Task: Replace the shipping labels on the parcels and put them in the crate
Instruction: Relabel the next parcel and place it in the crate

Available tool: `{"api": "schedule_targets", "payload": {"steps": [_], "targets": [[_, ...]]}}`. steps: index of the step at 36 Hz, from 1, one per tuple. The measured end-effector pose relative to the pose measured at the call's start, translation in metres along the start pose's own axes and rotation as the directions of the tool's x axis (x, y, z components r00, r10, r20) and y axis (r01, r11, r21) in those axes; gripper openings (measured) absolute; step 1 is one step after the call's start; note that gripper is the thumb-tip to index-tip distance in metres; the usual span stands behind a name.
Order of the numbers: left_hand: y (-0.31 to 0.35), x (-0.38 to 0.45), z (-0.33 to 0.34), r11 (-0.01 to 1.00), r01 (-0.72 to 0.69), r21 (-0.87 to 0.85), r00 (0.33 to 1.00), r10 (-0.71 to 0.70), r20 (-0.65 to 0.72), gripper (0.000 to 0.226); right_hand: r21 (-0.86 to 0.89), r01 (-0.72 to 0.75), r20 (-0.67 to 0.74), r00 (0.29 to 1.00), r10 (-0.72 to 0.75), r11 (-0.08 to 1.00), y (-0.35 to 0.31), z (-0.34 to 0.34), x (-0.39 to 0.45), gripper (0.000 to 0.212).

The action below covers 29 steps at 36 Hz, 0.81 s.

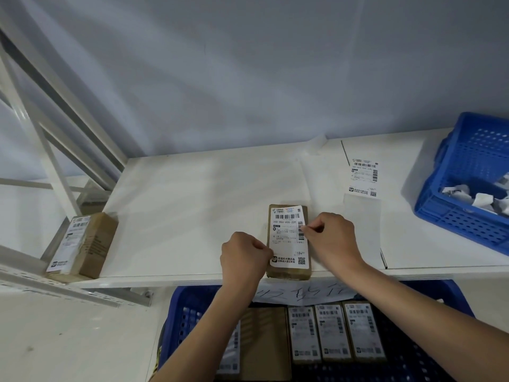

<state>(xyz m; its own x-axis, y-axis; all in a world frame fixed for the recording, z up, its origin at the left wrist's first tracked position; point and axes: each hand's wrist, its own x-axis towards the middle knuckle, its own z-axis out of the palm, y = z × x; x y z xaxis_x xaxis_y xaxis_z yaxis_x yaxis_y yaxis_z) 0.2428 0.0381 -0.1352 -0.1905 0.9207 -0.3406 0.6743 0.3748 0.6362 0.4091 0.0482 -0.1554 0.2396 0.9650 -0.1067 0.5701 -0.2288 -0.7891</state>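
I can't read label [289, 237] txt, too blurry. Brown parcel [288, 272]: my left hand [242, 256] pinches label's left edge, right hand [329, 234] pinches its right.

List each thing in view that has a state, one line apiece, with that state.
Parcel: flat at the shelf's front edge, label up.
Label: on the parcel, both side edges pinched.
Left hand: pinching the label's left edge.
Right hand: pinching the label's right edge.
Second parcel: labelled, at the shelf's left end.
Loose label: flat on the shelf.
Lower crate: holds labelled parcels.
Right crate: holds crumpled paper.
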Motion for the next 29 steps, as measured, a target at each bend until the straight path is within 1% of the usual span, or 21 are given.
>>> {"api": "schedule_targets", "payload": {"steps": [5, 8, 12, 22, 27, 29], "targets": [[0.0005, -0.0020, 0.0008, 1.000, -0.007, 0.004, 1.000, 0.007, 0.007, 0.016, 0.010, -0.003, -0.004, 1.000, 0.003, 1.000, 0.0000, 0.0004, -0.0005, 0.016], [0.0009, -0.0025, 0.0007, 1.000, -0.017, 0.010, 1.000, 0.017, 0.003, 0.014, 0.011, -0.002, -0.003, 1.000, 0.002, 1.000, -0.0001, 0.0008, -0.0005, 0.017], [-0.0001, -0.0026, 0.0013, 1.000, -0.014, -0.002, 1.000, 0.014, 0.005, 0.018, 0.010, 0.001, -0.002, 1.000, -0.001, 1.000, 0.0000, 0.0011, -0.0004, 0.016], [-0.0042, -0.0004, 0.0028, 1.000, 0.013, 0.007, 1.000, -0.013, -0.007, 0.011, 0.005, -0.023, 0.019, 1.000, 0.023, 1.000, -0.0012, 0.0006, -0.0020, 0.017], [-0.0058, -0.0003, 0.0036, 1.000, 0.006, 0.012, 1.000, -0.006, 0.011, 0.008, 0.022, -0.045, 0.036, 0.998, 0.044, 0.999, -0.0006, 0.0006, 0.0006, 0.025], [-0.0058, -0.0008, 0.0043, 1.000, 0.013, 0.009, 1.000, -0.013, 0.020, 0.008, 0.037, -0.062, 0.040, 0.997, 0.061, 0.997, 0.0006, 0.0014, 0.0007, 0.021]]}}
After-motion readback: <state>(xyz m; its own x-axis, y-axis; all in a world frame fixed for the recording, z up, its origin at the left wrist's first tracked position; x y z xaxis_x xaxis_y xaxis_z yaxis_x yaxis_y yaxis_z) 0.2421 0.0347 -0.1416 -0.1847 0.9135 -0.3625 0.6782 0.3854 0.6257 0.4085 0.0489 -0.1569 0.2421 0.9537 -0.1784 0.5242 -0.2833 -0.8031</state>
